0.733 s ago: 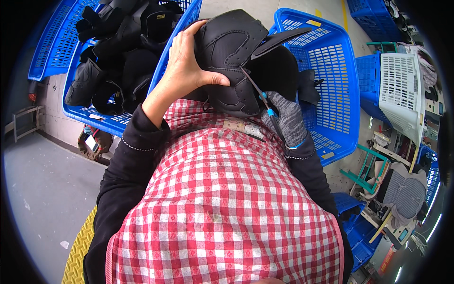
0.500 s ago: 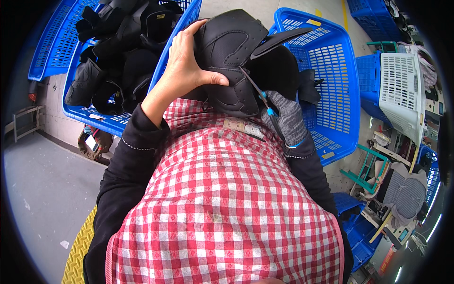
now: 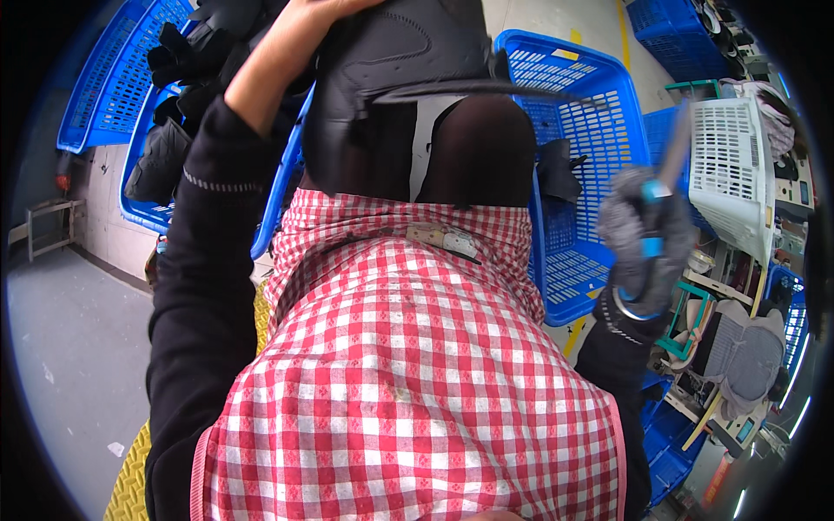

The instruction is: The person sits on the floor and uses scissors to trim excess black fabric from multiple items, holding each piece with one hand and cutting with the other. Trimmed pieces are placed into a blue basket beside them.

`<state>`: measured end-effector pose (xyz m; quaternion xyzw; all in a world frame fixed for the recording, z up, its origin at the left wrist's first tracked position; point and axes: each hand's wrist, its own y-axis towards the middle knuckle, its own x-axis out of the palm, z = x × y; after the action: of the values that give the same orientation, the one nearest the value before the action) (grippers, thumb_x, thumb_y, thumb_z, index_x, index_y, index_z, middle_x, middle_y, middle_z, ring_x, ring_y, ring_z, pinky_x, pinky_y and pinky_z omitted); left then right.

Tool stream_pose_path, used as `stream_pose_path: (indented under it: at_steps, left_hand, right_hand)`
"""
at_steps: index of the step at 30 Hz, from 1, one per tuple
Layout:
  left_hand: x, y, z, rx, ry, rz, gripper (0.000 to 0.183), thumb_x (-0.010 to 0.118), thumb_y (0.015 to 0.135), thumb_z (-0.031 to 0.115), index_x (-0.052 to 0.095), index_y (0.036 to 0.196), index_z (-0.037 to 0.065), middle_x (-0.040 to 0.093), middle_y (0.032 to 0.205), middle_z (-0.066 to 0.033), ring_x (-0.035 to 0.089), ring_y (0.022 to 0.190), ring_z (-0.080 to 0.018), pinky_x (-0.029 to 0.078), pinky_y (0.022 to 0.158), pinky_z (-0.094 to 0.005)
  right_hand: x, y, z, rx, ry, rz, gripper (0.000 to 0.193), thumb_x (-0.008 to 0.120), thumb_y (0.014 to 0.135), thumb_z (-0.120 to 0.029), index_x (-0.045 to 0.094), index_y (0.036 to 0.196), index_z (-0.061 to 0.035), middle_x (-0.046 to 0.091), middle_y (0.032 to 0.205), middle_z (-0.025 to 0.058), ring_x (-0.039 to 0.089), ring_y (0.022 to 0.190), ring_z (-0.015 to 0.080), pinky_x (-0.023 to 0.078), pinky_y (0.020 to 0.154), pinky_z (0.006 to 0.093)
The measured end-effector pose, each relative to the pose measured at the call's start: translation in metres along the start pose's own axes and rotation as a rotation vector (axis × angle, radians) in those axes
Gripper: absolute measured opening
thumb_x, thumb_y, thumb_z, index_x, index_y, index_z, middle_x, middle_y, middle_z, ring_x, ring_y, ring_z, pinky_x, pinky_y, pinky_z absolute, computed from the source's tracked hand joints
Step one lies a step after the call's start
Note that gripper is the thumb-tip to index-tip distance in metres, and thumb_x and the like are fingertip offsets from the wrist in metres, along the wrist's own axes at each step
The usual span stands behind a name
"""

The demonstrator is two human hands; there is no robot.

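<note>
At the top edge, my bare left hand grips a black shoe upper with stitched, perforated panels; part of the hand is out of frame. The upper hangs over my lap, and a long dark flap sticks out from it to the right. My right hand, in a grey knit glove, is off to the right, apart from the upper. It is closed on scissors with blue on the handles; the blade points up and is smeared by motion.
A blue basket with a black piece in it stands right of my legs. On the left, another blue basket holds several black uppers. A white basket and a teal frame are farther right.
My left hand has moved up and left with the upper, turning it. My right hand has swung away to the right, taking the scissors off the upper.
</note>
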<state>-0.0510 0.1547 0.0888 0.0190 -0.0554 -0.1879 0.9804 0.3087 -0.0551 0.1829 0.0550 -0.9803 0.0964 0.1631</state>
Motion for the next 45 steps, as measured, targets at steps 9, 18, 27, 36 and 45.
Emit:
stream_pose_path:
  at_steps: [9,18,27,36,45]
  left_hand:
    - [0.089,-0.035,0.014,0.476,1.203,-0.082,0.036,0.073,0.092,0.031,0.067,0.123,0.013,0.052,0.134,-0.0230,0.046,0.127,-0.0449,0.039,0.108,-0.0587]
    - [0.054,-0.074,-0.016,0.247,1.007,-0.084,0.090,0.088,0.075,0.045,0.046,0.155,0.038,0.047,0.158,-0.0122,0.052,0.138,-0.0396,0.048,0.112,-0.0517]
    - [0.043,-0.066,-0.040,0.306,0.947,-0.053,0.085,0.088,0.072,0.051,0.055,0.149,0.035,0.054,0.151,-0.0077,0.058,0.133,-0.0330,0.052,0.108,-0.0459]
    - [0.045,-0.077,-0.041,0.402,1.047,-0.022,0.087,0.086,0.068,0.058,0.054,0.148,0.042,0.055,0.151,-0.0049,0.057,0.134,-0.0326,0.051,0.107,-0.0483]
    - [0.050,-0.077,-0.044,0.451,1.096,-0.009,0.084,0.078,0.069,0.069,0.056,0.145,0.042,0.057,0.149,-0.0062,0.056,0.134,-0.0332,0.051,0.107,-0.0493]
  right_hand:
    - [0.036,0.055,0.092,-0.035,-0.490,0.175,0.034,0.076,0.094,-0.013,0.067,0.125,-0.0053,0.071,0.086,0.0003,0.061,0.066,0.0069,0.049,0.059,0.0216]
    - [0.017,0.053,0.120,0.278,0.423,0.052,0.027,0.066,0.102,-0.020,0.064,0.121,-0.0013,0.065,0.101,0.0063,0.061,0.084,0.0144,0.051,0.074,0.0254]
    - [-0.012,0.019,0.093,0.183,-0.618,-0.296,0.039,0.076,0.096,-0.028,0.063,0.125,-0.0042,0.064,0.112,0.0042,0.060,0.101,0.0119,0.051,0.091,0.0278]
    - [-0.005,0.039,0.093,0.426,-0.231,-0.175,0.042,0.077,0.096,-0.037,0.064,0.121,-0.0064,0.064,0.094,-0.0034,0.058,0.079,0.0037,0.047,0.070,0.0196]
    - [-0.002,0.042,0.078,0.241,-0.638,-0.283,0.043,0.074,0.096,-0.043,0.066,0.118,-0.0071,0.062,0.085,-0.0047,0.052,0.073,0.0026,0.041,0.064,0.0196]
